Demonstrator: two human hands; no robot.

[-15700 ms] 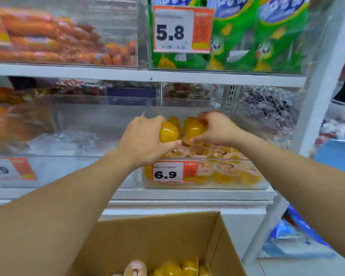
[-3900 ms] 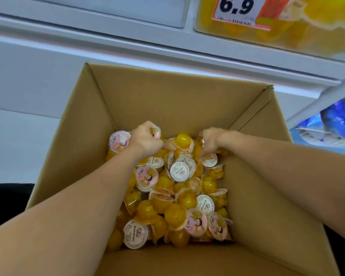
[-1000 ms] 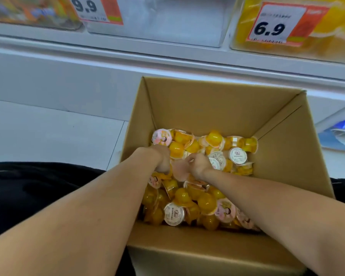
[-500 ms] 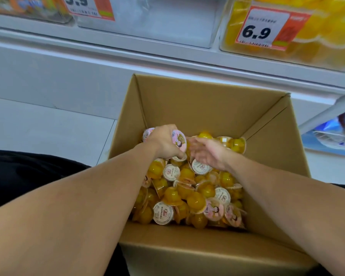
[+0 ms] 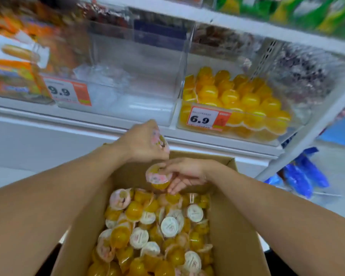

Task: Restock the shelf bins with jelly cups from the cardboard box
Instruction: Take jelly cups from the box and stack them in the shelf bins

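Two hands above an open cardboard box (image 5: 235, 232). Left hand (image 5: 142, 142) gripping one jelly cup (image 5: 160, 141), pink foil lid facing right. Right hand (image 5: 184, 174) closed on another cup (image 5: 158, 177), lid tilted up and left. Dozens more piled loose inside, round, glossy yellow. Clear plastic bin (image 5: 299, 124) on the shelf, stacked with domes up.

Both hands (image 5: 145, 142) apparently hold jelly cups (image 5: 158, 176) above box (image 5: 233, 236).

The left hand (image 5: 145, 142) hides most of its jelly cup (image 5: 160, 141).
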